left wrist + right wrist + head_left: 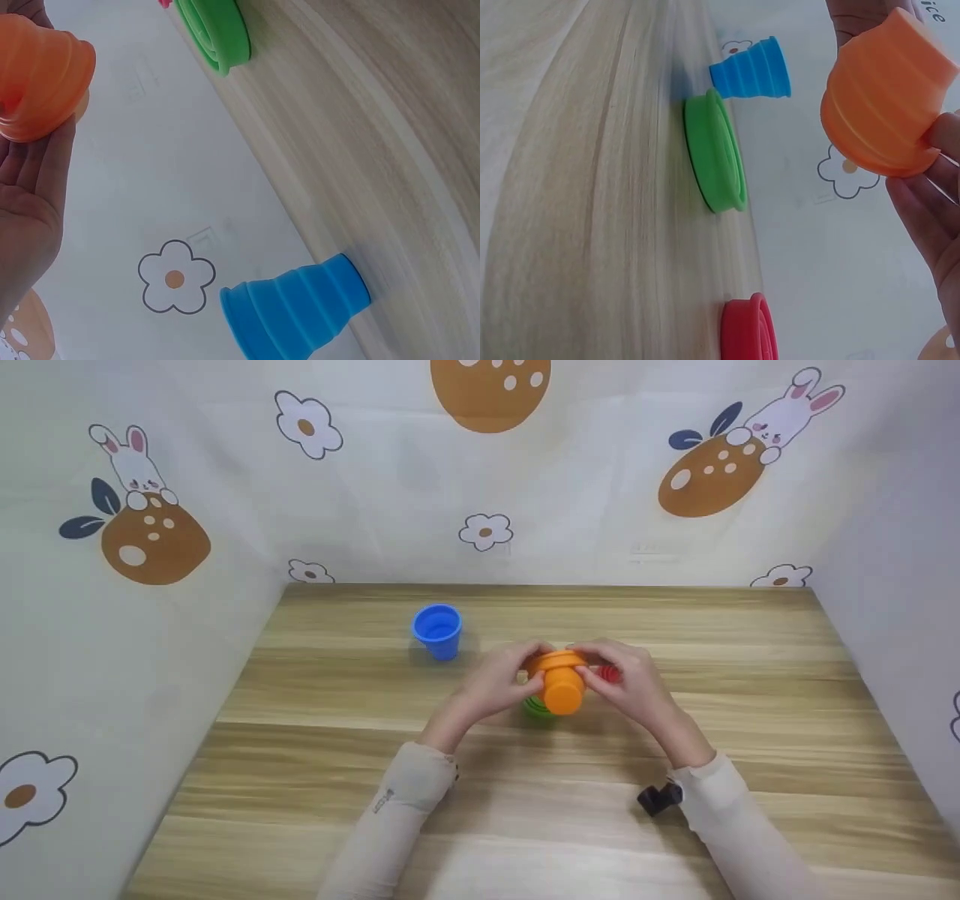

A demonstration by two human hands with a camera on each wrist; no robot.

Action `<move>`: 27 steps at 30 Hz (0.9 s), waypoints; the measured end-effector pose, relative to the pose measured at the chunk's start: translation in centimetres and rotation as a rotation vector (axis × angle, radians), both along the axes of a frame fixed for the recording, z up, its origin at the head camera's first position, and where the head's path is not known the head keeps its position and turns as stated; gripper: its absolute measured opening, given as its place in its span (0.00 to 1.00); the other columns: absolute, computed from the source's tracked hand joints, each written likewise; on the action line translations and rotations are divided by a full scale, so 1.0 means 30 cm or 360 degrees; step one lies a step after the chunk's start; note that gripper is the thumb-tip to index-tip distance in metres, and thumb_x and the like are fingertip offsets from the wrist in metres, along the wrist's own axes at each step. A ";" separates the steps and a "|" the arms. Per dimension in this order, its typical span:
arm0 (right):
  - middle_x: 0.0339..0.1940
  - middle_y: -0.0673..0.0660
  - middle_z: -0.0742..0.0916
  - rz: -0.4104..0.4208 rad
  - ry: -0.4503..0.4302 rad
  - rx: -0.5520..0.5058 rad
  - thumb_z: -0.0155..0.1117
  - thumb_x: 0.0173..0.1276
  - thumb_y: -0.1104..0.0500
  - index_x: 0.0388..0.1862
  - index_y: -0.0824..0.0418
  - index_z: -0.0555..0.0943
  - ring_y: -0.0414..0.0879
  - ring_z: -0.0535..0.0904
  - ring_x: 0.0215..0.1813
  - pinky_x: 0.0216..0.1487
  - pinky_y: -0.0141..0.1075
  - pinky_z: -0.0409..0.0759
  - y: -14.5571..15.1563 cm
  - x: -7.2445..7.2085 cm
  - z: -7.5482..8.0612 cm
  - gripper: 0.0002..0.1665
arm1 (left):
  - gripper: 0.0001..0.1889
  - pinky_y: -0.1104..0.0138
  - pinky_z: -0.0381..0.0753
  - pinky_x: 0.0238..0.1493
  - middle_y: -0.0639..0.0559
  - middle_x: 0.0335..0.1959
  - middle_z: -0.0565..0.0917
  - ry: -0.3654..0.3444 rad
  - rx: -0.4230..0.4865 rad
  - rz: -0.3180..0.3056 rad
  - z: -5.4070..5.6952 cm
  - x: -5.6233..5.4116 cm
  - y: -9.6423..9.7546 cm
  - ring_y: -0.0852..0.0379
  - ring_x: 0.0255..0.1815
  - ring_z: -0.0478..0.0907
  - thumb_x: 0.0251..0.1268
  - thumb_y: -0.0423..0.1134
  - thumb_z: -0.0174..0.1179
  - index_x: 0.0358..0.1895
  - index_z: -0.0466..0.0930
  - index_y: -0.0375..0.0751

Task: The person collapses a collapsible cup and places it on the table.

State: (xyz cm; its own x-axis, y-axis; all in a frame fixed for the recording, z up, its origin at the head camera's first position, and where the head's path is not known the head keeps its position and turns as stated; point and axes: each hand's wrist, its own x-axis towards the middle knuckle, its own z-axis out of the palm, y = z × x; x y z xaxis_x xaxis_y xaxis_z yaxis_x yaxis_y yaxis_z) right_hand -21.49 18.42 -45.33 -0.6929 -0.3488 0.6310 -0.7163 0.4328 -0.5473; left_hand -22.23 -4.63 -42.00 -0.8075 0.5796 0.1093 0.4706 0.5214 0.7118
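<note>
Above the table, an orange collapsible cup [563, 695] is held between both hands, its narrow base turned towards the head camera. My left hand [495, 681] grips the cup's left side near the rim. On the other side, the fingers and thumb of my right hand [631, 681] pinch it. Stepped rings on the extended cup wall [881, 97] show in the right wrist view, leaning unevenly. Beneath the hands lies a flattened green collapsible cup [716, 154], partly hidden in the head view. A flattened red collapsible cup [748, 330] rests to its right.
An extended blue collapsible cup [441, 634] stands upright at the back left of the wooden table [315, 780]. Patterned white walls [390, 487] enclose the back and sides. A small black object [660, 799] sits by the right sleeve.
</note>
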 end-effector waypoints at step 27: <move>0.54 0.64 0.87 0.0209 -0.0538 -0.0345 0.65 0.65 0.72 0.59 0.68 0.80 0.35 0.84 0.53 0.53 0.26 0.84 0.025 0.018 -0.008 0.22 | 0.16 0.60 0.78 0.67 0.41 0.58 0.82 0.0017 0.0167 0.0052 -0.014 0.004 -0.002 0.49 0.63 0.79 0.68 0.30 0.55 0.58 0.75 0.34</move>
